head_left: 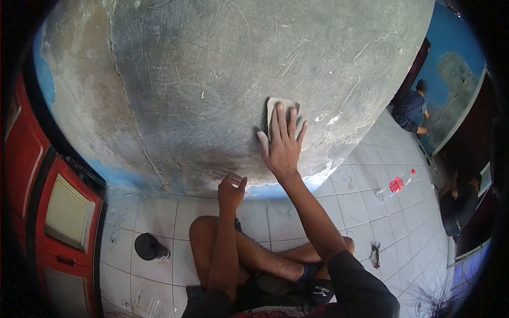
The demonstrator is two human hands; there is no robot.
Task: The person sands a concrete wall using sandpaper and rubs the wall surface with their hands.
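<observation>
Right hand: fingers spread and laid flat over a pale sheet, probably sandpaper, which is against the bare, scratched plaster wall. Thumb stands apart, off the sheet's left edge.

Key relation: sheet lies directly beneath the fingers, between them and the wall, its top edge showing just beyond the fingertips. Visible left edge runs roughly in line with the fingers; the lower part is covered, so long axis cannot be settled. Right hand is the nearer, in contact.

Left hand: lower and to the left, well apart from the sheet, near the wall's foot. Fingers curled, thumb close to the index finger; cannot tell whether anything is held.

Surroundings: black-lidded container on the tiled floor, left of the crossed legs; clear plastic bottle with red label lies to the right.
</observation>
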